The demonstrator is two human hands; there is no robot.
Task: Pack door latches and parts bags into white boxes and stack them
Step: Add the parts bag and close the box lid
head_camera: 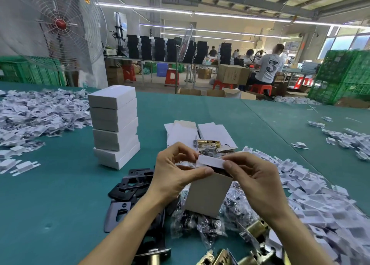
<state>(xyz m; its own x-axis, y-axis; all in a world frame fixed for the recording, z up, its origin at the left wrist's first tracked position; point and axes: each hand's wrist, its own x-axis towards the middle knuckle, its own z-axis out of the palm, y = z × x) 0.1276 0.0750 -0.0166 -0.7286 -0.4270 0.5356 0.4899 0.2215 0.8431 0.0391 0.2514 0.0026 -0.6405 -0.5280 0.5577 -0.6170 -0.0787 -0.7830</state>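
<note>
Above the green bench [60, 184], I count one upright white cardboard box [208, 194] held between both hands; the left hand [176, 170] grips its open top; the right hand [254, 176] pinches the white end flap [210, 161]; its contents are hidden; four closed white boxes [115, 126] stand stacked at left; one brass door latch [208, 143] lies behind on two flat box blanks [180, 132]; crumpled clear parts bags [200, 222] underneath defy counting.

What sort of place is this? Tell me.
Likely a hardware factory's packing floor: a stack of closed white cardboard boxes, a green worktable heaped with white card inserts, workers seated at benches behind.
</note>
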